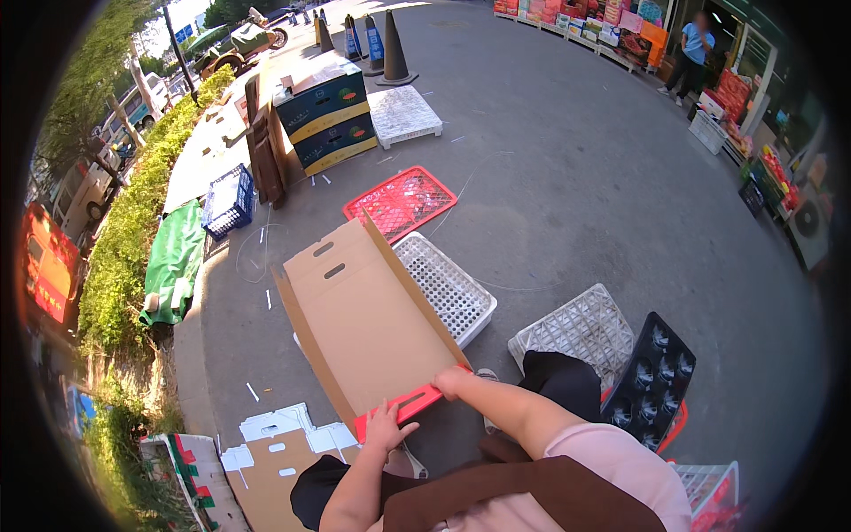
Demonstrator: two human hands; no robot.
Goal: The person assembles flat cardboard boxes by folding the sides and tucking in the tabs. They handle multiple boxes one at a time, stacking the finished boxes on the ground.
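A partly folded cardboard box (368, 310) lies before me with its plain brown inside up, two slots near its far end and raised side walls. Its near end is a red flap (408, 405) with a long handle slot. My left hand (386, 431) rests against the left part of this flap, fingers and thumb apart. At the flap's right corner my right hand (451, 380) is closed on the cardboard edge. The box rests over a white plastic crate (448, 297), largely hidden beneath it. Flat cardboard sheets (275, 474) lie by my left knee.
Beyond the box lies a red plastic tray (401, 202). Right of me are an upturned white crate (581, 328) and a black molded tray (651, 381). Stacked dark cartons (328, 120), a white pallet (406, 115), a blue crate (228, 202) and cones (394, 53) stand farther off. A person (693, 53) stands far right.
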